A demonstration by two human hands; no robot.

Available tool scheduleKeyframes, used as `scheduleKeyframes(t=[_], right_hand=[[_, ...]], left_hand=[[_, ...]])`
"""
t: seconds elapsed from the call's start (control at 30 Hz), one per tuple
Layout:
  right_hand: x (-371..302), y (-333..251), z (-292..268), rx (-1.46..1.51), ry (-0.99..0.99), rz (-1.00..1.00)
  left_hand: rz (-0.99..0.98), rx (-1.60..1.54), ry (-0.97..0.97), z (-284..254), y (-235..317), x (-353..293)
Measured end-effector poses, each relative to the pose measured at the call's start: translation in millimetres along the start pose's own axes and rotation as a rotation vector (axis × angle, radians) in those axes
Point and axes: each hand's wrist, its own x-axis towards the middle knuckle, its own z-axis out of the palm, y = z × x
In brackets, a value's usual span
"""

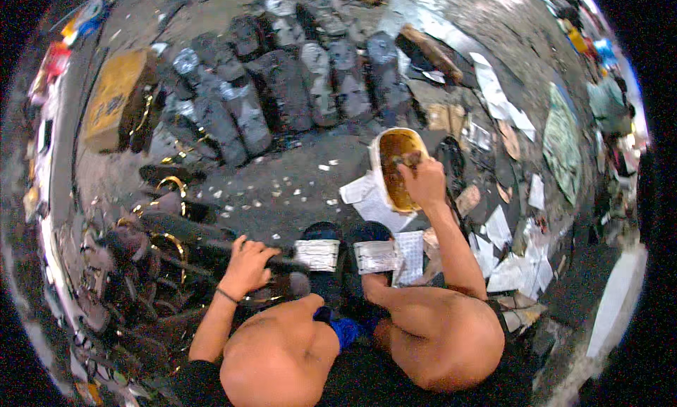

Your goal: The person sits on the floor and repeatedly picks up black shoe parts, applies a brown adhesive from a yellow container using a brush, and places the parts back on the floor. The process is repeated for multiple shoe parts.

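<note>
My right hand (425, 183) reaches into an off-white oval tub (377, 157) whose inside is coated with amber-brown paste (397, 185). Its fingers are closed around a small brown lump (407, 159), too smeared with the paste to tell its kind. To the left, my left hand (248, 267) has its fingers curled over a dark shoe sole (288, 264), which sticks out toward my feet. A heap of dark sandals with gold trim (169, 245) lies beside that hand. The palm side of the left hand is hidden.
Rows of dark soles (282, 83) lie on the ground ahead, with a yellow-brown box (116, 100) at the far left. White paper scraps (367, 195) lie under the tub and to the right. My feet wear dark slippers with white straps (317, 255). A wooden block (437, 54) lies beyond the tub.
</note>
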Motion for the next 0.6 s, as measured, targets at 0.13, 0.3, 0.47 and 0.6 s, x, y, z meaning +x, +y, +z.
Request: scheduleKeyframes(t=[0.13, 0.3, 0.47, 0.6], right_hand=[[-16.0, -5.8, -72.2, 0.346, 0.061, 0.291], [-57.8, 13.8, -96.9, 0.119, -0.386, 0.227], [-72.0, 12.6, -82.7, 0.209, -0.294, 0.120], [-76.7, 23.4, -80.8, 0.194, -0.166, 0.124]], left_hand=[[-0.096, -0.201, 0.315, -102.2, 36.4, -13.2], [0.276, -0.196, 0.781, -73.7, 28.2, 34.3], [0.404, 0.361, 0.227, 12.6, -27.7, 47.3], [0.024, 0.060, -0.048, 14.0, -14.9, 46.3]])
